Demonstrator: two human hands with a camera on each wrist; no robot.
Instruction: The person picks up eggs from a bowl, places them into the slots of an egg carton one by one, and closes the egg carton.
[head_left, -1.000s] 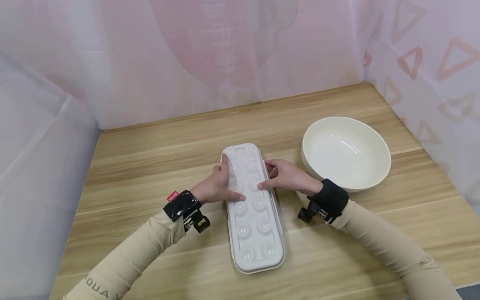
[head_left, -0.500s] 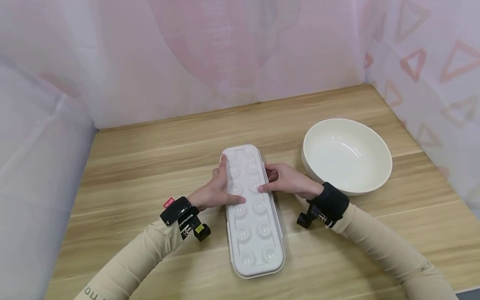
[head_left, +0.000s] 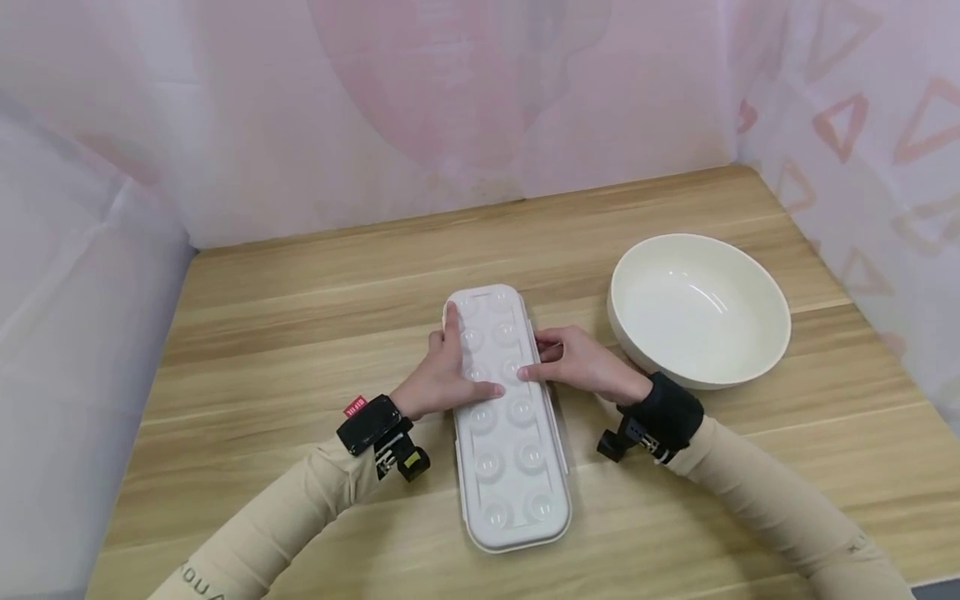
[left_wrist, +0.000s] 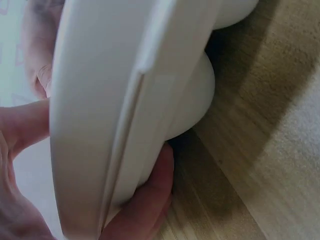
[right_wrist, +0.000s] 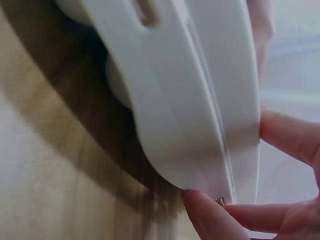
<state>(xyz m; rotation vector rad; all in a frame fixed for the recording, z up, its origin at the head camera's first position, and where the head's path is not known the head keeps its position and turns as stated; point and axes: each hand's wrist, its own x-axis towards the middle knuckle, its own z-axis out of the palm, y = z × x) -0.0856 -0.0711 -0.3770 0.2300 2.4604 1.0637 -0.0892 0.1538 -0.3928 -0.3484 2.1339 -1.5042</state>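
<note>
Hands clamp the long white plastic dimpled tray (head_left: 510,417) from both sides: left hand (head_left: 442,375) and right hand (head_left: 581,364) grip opposite edges, steadying it on the wooden surface (head_left: 300,333); a cream round bowl (head_left: 699,308) sits beyond the right hand.

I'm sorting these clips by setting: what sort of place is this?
Probably a staged recording booth, not a real kitchen: a wooden table screened by pale pink sheets, with only a white tray and an empty bowl on it.
</note>
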